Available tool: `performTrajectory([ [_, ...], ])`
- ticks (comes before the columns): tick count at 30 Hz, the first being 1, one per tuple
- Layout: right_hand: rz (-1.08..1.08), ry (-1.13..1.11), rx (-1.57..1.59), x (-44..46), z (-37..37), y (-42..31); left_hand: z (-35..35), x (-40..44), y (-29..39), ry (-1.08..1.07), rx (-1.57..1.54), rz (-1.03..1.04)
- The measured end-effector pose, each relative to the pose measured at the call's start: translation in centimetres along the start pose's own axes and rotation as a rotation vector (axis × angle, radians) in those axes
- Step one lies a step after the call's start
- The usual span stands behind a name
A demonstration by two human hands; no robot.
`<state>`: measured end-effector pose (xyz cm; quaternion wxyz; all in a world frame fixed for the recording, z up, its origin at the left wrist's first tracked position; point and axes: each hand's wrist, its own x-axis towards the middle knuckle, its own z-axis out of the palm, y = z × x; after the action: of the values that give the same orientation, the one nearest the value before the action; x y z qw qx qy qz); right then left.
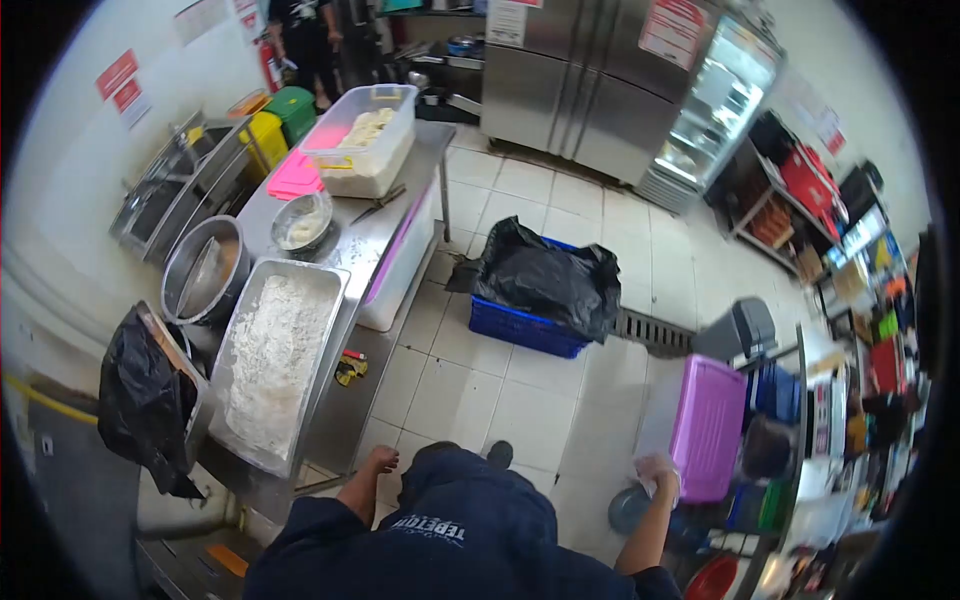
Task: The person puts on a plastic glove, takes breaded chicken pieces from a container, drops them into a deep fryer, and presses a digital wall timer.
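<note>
My left hand (381,460) hangs beside the steel table (350,262), its fingers curled in and nothing visible in them. On the right, my right hand (657,470) is at the near corner of a translucent bin with a purple lid (711,430). A whitish covering or film shows on that hand; its fingers are too unclear to read, and I cannot tell whether it touches the bin. A round bluish clear container (629,510) is just below it. On the table, nearest my left hand, sits a long metal tray of white flour (275,365).
A clear tub of pale dough (362,165), a metal bowl (302,222) and a deep pot (206,270) stand on the table. A blue crate (525,328) under black plastic sits on the floor ahead, near a drain grate (652,332). Another person (305,45) stands far back.
</note>
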<state>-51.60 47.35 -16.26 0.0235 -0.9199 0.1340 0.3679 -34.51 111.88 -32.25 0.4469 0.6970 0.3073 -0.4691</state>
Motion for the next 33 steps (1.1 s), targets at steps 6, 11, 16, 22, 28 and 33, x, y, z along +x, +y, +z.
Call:
performTrajectory([
  [6,-0.179,0.200,0.133,13.0,-25.4,-12.0,2.2,-0.9,6.7,0.101,-0.246,0.155],
  [11,-0.581,0.119,0.229,20.9,-36.4,-27.3,1.5,3.1,7.7,0.129,-0.388,0.101],
  [16,-0.738,0.077,0.196,26.0,-44.1,-38.9,-0.3,7.8,6.1,0.076,-0.353,0.042],
  [22,-0.838,0.150,0.332,31.0,-57.2,-49.3,-3.0,8.6,11.5,0.187,-0.878,-0.012],
  [28,-1.098,0.480,0.285,36.6,-72.2,-59.1,-4.3,10.4,15.7,0.255,-0.927,0.013],
  [33,-1.064,0.581,-0.019,50.6,-80.0,-68.8,-3.8,11.5,19.8,0.334,-1.013,-0.026],
])
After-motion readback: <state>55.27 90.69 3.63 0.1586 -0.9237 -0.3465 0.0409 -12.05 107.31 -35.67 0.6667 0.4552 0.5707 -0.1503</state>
